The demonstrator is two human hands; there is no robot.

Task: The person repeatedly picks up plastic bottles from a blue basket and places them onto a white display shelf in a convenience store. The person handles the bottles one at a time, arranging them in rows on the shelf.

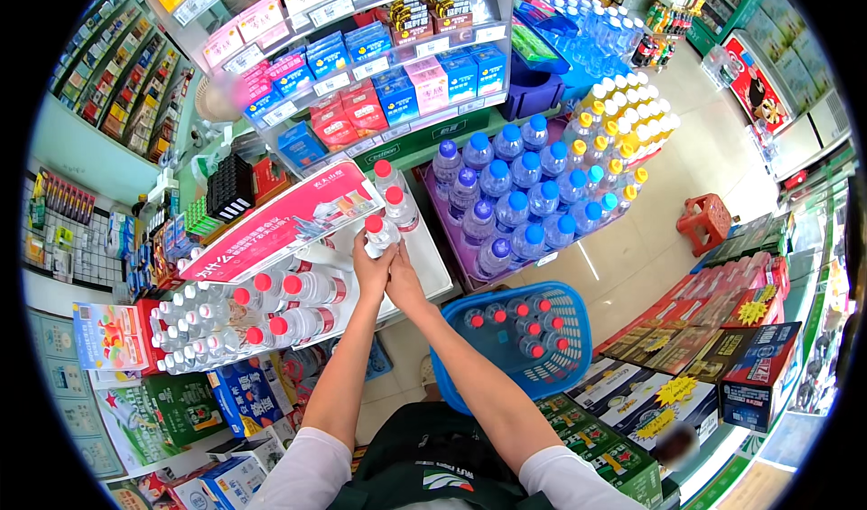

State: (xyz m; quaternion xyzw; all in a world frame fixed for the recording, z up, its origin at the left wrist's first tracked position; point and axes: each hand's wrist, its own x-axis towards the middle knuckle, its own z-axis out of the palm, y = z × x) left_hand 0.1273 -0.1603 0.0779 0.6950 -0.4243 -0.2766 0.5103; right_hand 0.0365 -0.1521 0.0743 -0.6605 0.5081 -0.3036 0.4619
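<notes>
A clear water bottle with a red cap (pixel 381 232) stands between my two hands over the white display surface (pixel 433 266). My left hand (pixel 370 271) wraps its near left side, and my right hand (pixel 404 281) grips it from the right, the fingers partly hidden. Just beyond it are two more red-capped bottles (pixel 402 210), upright near the surface's far end. To the left, several red-capped bottles (pixel 313 286) stand beside smaller white-capped bottles (pixel 196 324). A curved pink sign (pixel 284 222) rises behind them and bears writing.
A blue plastic basket (pixel 581 337) holds several red-capped bottles (pixel 528 324) at my right. Beyond it, a purple crate (pixel 467 276) carries blue-capped bottles (pixel 518 205). A shelf of small boxes (pixel 399 97) stands ahead; a red stool (pixel 704 224) and stacked cartons (pixel 657 401) are farther right.
</notes>
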